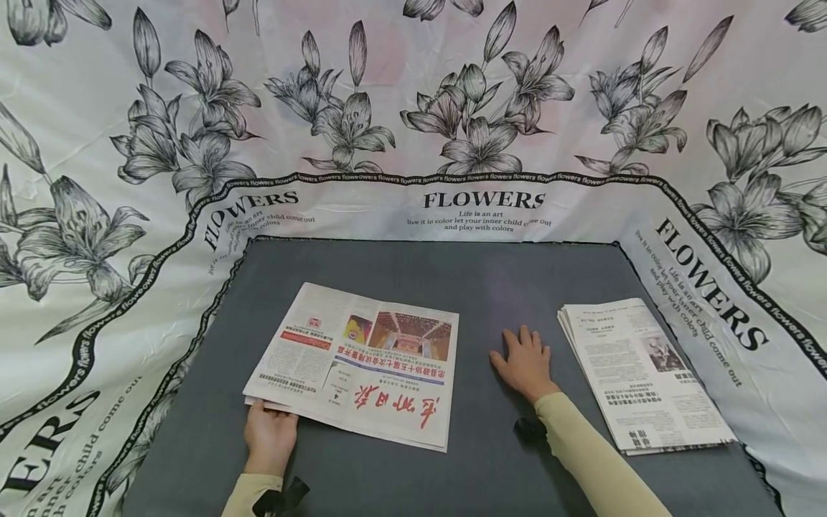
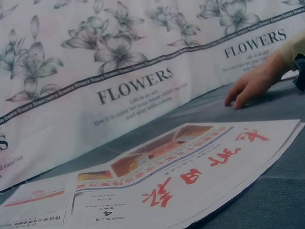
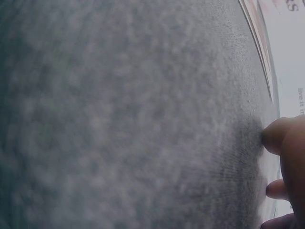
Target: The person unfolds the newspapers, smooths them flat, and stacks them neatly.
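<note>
A folded newspaper [image 1: 388, 380] with red headline characters and a colour photo lies at the left-centre of the grey surface, its print upside down in the head view. At its near left corner my left hand [image 1: 270, 439] holds the edge, with the fingers partly hidden under the paper. In the left wrist view the same newspaper [image 2: 190, 176] fills the foreground; the left hand is out of that picture. My right hand [image 1: 526, 362] rests on the grey surface with fingers spread, between both papers. Its fingertips also show in the right wrist view, at the right edge.
A second folded newspaper stack [image 1: 646, 388] lies on the right side of the grey surface [image 1: 491, 280]. Flower-printed white cloth [image 1: 362, 208] with lettering surrounds the grey surface and rises behind it. Dark bands hang at both wrists.
</note>
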A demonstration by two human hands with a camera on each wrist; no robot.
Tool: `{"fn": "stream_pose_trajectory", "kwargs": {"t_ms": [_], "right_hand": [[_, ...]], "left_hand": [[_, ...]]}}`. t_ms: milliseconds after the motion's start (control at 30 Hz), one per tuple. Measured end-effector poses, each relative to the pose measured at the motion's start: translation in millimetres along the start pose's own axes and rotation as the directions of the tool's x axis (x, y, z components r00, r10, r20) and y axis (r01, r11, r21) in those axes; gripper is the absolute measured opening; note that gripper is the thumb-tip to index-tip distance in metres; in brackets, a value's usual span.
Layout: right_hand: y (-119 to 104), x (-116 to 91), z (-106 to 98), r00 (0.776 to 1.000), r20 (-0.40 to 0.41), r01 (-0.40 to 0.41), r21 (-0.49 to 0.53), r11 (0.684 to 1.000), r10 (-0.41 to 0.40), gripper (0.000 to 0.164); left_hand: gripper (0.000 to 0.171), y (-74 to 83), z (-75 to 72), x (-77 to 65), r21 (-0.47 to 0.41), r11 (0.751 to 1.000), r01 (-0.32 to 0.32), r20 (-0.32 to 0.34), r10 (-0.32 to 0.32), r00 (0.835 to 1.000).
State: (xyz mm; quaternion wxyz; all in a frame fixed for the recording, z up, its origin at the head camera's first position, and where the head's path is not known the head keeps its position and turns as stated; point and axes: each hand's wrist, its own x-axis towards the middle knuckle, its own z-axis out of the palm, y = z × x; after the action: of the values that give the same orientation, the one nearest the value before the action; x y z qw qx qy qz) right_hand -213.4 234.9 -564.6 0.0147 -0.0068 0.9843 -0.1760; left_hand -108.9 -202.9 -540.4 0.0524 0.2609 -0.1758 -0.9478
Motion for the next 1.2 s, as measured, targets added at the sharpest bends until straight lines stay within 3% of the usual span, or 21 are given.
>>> {"fn": "stream_pose_trajectory", "kwargs": {"t_ms": [167,300,400,500,667,800,900,1067,1200], "right_hand": [[-1,0,0,1.000,-0.004,0.003,0.000,1.000,-0.003,0.065],[0,0,-3,1.000,0.010,-0.006,0.005,1.000,0.006,0.066],[0,2,-7,1.000,0.022,-0.012,0.005,1.000,0.012,0.064],[-5,8,-12,1.000,0.022,0.016,0.004,1.000,-0.016,0.062],[-25,28,-17,0.992,0.049,0.113,0.101,0.988,-0.119,0.064],[-53,47,-19,0.977,0.094,0.168,0.209,0.963,-0.191,0.067],[-72,61,-20,0.965,0.135,0.186,0.250,0.950,-0.224,0.068],[-91,79,-22,0.945,0.214,0.176,0.303,0.937,-0.247,0.071],[-98,87,-21,0.940,0.251,0.155,0.287,0.945,-0.230,0.073]], "left_hand": [[0.056,-0.1,0.5,-4.0,0.063,0.998,-0.002,-0.022,0.003,1.000],[0.048,-5.7,-1.4,-4.5,0.228,0.971,-0.067,-0.016,0.073,0.997],[0.048,-13.9,-2.4,-3.3,0.411,0.903,-0.124,-0.021,0.145,0.989],[0.063,-22.8,-1.9,-2.6,0.546,0.826,-0.140,-0.032,0.188,0.982],[0.087,-35.4,-2.8,-3.0,0.691,0.710,-0.134,-0.055,0.237,0.970],[0.091,-39.6,-6.3,-6.3,0.750,0.646,-0.139,-0.071,0.288,0.955],[0.092,-41.7,-8.0,-9.0,0.758,0.634,-0.157,-0.060,0.307,0.950],[0.091,-46.1,-9.9,-11.2,0.737,0.652,-0.174,-0.044,0.304,0.952],[0.089,-49.6,-12.0,-11.4,0.728,0.664,-0.172,-0.049,0.300,0.953]]}}
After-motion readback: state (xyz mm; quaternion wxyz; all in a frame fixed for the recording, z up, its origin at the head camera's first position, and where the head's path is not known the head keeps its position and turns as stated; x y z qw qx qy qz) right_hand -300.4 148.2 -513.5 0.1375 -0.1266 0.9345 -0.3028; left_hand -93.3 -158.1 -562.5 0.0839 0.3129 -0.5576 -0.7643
